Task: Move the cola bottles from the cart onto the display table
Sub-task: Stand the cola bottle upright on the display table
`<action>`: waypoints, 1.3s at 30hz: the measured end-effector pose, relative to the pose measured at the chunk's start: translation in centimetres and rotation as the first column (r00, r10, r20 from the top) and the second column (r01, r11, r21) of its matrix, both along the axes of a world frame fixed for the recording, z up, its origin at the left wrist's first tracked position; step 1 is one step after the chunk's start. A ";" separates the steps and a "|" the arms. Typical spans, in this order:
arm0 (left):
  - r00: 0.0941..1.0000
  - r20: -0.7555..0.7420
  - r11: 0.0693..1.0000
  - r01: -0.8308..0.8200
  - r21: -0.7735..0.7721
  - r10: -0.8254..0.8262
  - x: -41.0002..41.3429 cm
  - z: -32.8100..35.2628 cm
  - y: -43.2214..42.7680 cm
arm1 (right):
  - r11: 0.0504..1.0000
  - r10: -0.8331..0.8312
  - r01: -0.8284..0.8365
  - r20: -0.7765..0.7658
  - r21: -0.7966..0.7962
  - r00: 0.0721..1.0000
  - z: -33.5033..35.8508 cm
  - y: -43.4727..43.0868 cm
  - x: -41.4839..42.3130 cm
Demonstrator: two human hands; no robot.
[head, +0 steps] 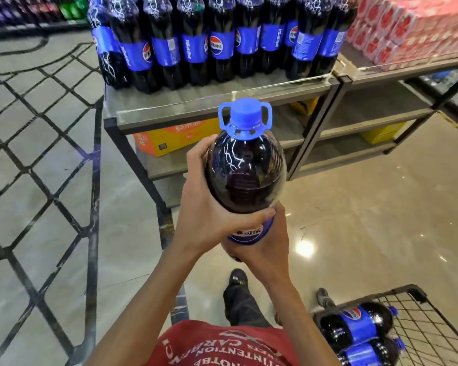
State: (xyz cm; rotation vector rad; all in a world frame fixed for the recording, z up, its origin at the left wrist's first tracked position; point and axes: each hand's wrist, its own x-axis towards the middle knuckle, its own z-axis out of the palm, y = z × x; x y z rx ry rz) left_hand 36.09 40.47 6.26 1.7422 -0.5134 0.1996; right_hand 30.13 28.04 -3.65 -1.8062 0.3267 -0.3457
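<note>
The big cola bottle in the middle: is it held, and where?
Yes. The left hand grips the cola bottle at its dark upper body; the right hand cups its blue-labelled lower part.

Dark cola bottle [245,173], blue cap [245,112] and label; red shirt [222,344].

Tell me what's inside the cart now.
Two cola bottles lie on their sides in the cart. Its lower part is out of frame, so more may be hidden.
</note>
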 end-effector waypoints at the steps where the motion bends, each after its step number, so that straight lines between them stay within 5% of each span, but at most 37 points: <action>1: 1.000 0.010 1.000 -0.005 0.005 0.005 1.3 0.0 -0.6 | 1.000 0.004 -0.004 0.006 -0.007 1.000 0.1 -0.6 1.4; 13: 0.996 0.003 0.996 -0.087 -0.011 0.087 17.2 0.6 -7.4 | 0.994 0.063 -0.054 0.095 -0.098 0.993 1.5 -7.6 18.4; 23: 0.995 -0.018 0.995 -0.103 0.011 0.103 28.1 -0.3 -10.5 | 0.995 0.069 -0.070 -0.013 -0.066 0.998 -0.5 -10.7 29.1; 39: 0.992 -0.044 0.993 0.112 -0.046 -0.114 49.4 -0.6 -17.5 | 0.997 -0.054 0.052 -0.043 -0.051 0.998 0.5 -17.0 48.5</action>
